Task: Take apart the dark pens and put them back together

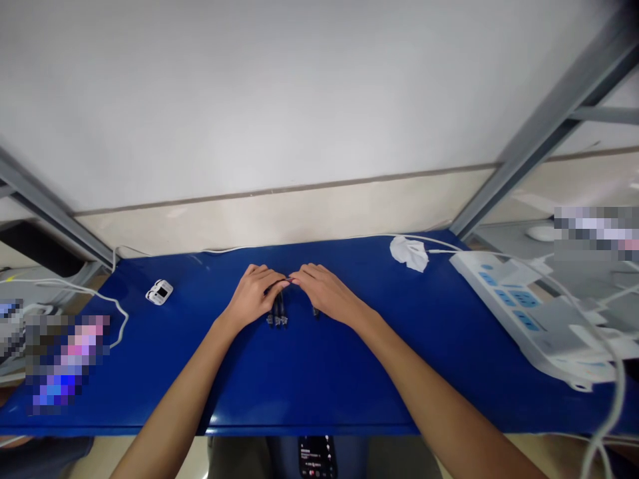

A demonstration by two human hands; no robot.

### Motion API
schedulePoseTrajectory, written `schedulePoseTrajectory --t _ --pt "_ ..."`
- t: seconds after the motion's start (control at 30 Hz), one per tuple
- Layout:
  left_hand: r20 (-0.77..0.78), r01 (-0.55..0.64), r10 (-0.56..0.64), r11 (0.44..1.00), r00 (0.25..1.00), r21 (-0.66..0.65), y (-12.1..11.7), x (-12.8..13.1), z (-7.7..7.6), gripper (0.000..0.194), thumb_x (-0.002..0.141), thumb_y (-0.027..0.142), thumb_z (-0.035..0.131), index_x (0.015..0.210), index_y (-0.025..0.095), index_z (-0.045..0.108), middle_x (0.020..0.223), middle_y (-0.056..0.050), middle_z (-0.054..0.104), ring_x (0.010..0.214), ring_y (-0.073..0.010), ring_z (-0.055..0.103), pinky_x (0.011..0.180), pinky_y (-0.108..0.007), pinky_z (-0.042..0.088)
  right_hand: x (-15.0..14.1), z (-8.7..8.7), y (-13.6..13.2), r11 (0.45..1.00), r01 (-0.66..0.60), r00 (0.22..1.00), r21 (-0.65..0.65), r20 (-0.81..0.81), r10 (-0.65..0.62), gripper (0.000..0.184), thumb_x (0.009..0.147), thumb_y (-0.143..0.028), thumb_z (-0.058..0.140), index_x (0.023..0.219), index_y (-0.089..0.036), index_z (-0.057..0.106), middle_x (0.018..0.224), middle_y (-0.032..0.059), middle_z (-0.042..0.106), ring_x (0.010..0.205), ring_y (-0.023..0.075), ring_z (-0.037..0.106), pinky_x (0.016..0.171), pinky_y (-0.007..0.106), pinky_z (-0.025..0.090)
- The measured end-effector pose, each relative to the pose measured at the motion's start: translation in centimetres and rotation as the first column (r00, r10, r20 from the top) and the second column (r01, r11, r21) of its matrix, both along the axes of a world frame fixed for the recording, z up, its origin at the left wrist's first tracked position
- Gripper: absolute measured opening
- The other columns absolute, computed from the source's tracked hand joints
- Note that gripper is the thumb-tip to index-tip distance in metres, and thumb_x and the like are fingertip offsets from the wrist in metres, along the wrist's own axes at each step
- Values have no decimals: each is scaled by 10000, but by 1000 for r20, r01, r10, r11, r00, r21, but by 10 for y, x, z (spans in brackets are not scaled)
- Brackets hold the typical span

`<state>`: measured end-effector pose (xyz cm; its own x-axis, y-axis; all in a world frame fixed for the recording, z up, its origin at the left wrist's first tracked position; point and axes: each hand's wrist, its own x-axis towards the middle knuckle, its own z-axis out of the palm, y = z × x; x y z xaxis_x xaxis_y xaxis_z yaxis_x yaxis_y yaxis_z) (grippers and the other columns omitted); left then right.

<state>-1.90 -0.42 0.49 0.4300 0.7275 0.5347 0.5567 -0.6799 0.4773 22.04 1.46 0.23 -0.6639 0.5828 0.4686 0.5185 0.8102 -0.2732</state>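
My left hand (258,293) and my right hand (327,291) meet over the middle of the blue table, fingertips almost touching. Both pinch a thin dark strand (288,280), probably part of a short black cable; the fingers cover most of it. Below my left hand several short black cables (277,309) lie side by side, their greyish, plug-like ends (277,320) pointing toward me. One more dark cable end (315,311) shows under my right hand, the rest hidden by the palm.
On the blue table (309,379), a white earbud case (159,292) lies to the left. A crumpled white tissue (410,253) sits at the back right, beside a large white power strip (529,319) with cords. A lit phone (317,456) rests below the table's front edge.
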Motion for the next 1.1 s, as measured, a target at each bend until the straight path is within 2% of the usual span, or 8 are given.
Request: schedulePoseTrajectory --t 0.13,0.2,0.27,0.37,0.47,0.63,1.1 --pt "45 0 2 999 999 -38 -2 1 2 182 1009 366 659 1098 309 808 959 -46 810 827 -245 657 887 -417 368 2 -6 5 1000 13 1000 -23 -2 -13 251 1139 -248 376 1130 -205 622 1064 110 696 953 246 646 897 404 468" --pt "-5 -23 23 999 1000 -31 -3 0 3 224 1041 381 607 1126 295 794 986 -47 812 848 -242 661 887 -420 379 4 -6 5 999 28 999 -32 -19 -28 214 1135 -233 386 1109 -208 596 1035 98 702 911 240 642 870 393 465" --pt "-97 -54 53 999 994 -4 -3 -1 4 275 1077 388 535 1175 274 765 1037 -50 810 889 -236 660 894 -427 394 6 -4 4 999 33 999 -22 -30 -34 178 1133 -259 418 1166 -209 585 1063 99 707 935 245 644 877 392 461" --pt "-194 -72 77 997 978 35 -4 -1 4 300 1101 382 484 1238 256 719 1104 -48 801 938 -224 660 904 -427 419 7 -1 3 998 53 998 45 18 -54 254 1126 -297 459 1342 -225 573 1155 106 695 1031 260 634 914 400 445" --pt "-230 -72 83 996 970 55 -3 0 3 301 1107 371 470 1270 262 699 1099 -45 792 949 -222 664 895 -422 434 9 -2 4 989 90 989 113 110 -103 317 1107 -175 437 1360 -260 608 1106 86 681 980 245 606 868 381 416" --pt "-212 -122 138 989 967 86 -1 -3 4 292 1102 354 485 1287 272 696 1011 -39 777 927 -223 662 860 -411 432 16 -8 11 969 172 975 178 109 -193 433 1023 -29 465 1341 -266 639 1098 87 664 955 237 560 844 369 364" --pt "-157 -199 223 968 962 152 2 -12 4 245 1082 334 535 1254 261 694 1090 -44 782 941 -216 677 881 -417 462 23 -3 16 959 216 968 181 90 -234 487 991 3 455 1363 -264 622 1121 97 650 980 251 554 867 374 373"
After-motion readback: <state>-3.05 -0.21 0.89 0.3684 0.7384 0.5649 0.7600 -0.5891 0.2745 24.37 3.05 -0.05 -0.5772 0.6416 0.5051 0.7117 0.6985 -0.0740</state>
